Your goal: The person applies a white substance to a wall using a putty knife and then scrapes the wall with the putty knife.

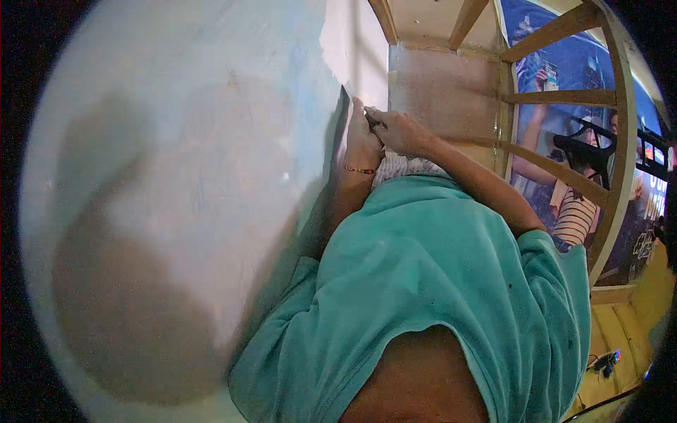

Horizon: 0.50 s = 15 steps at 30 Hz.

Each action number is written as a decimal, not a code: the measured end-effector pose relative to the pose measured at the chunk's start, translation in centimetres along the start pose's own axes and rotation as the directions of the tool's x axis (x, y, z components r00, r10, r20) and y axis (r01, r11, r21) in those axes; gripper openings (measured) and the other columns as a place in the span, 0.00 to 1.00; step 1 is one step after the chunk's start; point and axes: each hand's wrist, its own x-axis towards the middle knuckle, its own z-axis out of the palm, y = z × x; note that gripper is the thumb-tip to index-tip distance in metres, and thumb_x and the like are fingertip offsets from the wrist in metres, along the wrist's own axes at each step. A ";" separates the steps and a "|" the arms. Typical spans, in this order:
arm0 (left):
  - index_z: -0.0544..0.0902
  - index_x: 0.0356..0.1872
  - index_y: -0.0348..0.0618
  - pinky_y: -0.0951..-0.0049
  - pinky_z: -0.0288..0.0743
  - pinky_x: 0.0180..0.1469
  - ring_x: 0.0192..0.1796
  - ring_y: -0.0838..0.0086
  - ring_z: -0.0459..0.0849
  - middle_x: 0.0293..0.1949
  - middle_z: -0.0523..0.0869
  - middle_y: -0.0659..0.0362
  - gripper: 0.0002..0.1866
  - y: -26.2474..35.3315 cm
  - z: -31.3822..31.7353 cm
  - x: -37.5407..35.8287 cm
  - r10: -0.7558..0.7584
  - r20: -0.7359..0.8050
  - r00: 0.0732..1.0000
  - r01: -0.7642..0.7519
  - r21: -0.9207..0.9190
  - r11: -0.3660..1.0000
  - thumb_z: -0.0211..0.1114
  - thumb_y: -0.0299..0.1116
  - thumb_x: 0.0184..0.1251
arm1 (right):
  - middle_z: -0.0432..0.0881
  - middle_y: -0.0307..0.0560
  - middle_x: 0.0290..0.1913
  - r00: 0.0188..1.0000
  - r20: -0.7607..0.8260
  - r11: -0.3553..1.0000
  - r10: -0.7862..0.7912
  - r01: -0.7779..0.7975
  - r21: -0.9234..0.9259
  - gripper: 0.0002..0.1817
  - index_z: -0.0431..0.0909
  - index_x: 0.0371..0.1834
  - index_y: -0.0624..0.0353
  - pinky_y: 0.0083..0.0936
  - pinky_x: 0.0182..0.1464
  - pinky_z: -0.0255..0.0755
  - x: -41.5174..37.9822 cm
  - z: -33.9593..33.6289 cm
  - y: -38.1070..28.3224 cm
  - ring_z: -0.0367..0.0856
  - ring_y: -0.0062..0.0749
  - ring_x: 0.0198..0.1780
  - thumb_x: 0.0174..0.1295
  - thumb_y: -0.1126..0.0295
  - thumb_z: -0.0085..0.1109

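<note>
Hands, two, bare, as seen from the head: the right hand (407, 134) is closing its fingers on a small dark piece (373, 117); the left hand (362, 144) is meeting it there, its grip partly hidden, so whether it too is holding on cannot be told.

Dark piece, one: sitting between the hands, close beside the wall (211, 176); outline and material too small to read. Probably light and stiff, best pinched between thumb and forefinger near the end the right hand is covering; slipperiness and fragility uncertain.

Wall: flat, chalky-looking, blue-grey, carrying soft shadows; a smooth white patch (358, 49) is showing with a ragged edge above the hands.

Bracelet (360, 170): thin, reddish, circling the left wrist.

Shirt (423, 240): teal, soft, falling in folds; pale patterned cloth (403, 167) is showing below its hem.

Wooden frame (623, 141): straight bars, curving in the lens, standing before a printed poster (582, 70).

Yellow surface (615, 324): seamed, lying low at right.
</note>
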 end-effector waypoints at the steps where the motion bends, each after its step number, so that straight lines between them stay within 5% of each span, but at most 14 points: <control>1: 0.71 0.29 0.38 0.69 0.70 0.37 0.33 0.68 0.73 0.27 0.74 0.55 0.18 0.1 0.0 0.1 0.003 0.005 1.000 -0.003 0.006 1.000 0.49 0.46 0.60 | 0.74 0.62 0.38 1.000 -0.005 1.000 -0.007 0.007 0.008 0.20 0.65 0.52 0.59 0.37 0.42 0.66 0.1 0.0 0.0 0.74 0.51 0.39 0.54 0.68 0.42; 6: 0.71 0.30 0.37 0.68 0.70 0.38 0.33 0.68 0.73 0.28 0.74 0.55 0.18 -0.3 0.0 0.0 0.010 0.009 1.000 -0.010 0.030 0.999 0.48 0.46 0.60 | 0.74 0.62 0.38 0.989 -0.084 0.990 -0.123 0.127 0.053 0.20 0.64 0.52 0.59 0.37 0.42 0.67 0.0 0.4 0.7 0.74 0.51 0.39 0.53 0.69 0.41; 15: 0.71 0.31 0.36 0.68 0.70 0.39 0.35 0.67 0.74 0.30 0.74 0.53 0.19 0.1 0.4 0.4 0.027 0.036 0.999 -0.030 0.066 0.997 0.48 0.46 0.60 | 0.74 0.63 0.38 0.995 -0.058 0.997 -0.078 0.077 -0.006 0.19 0.64 0.50 0.61 0.35 0.40 0.67 1.8 1.4 2.4 0.75 0.48 0.38 0.53 0.69 0.42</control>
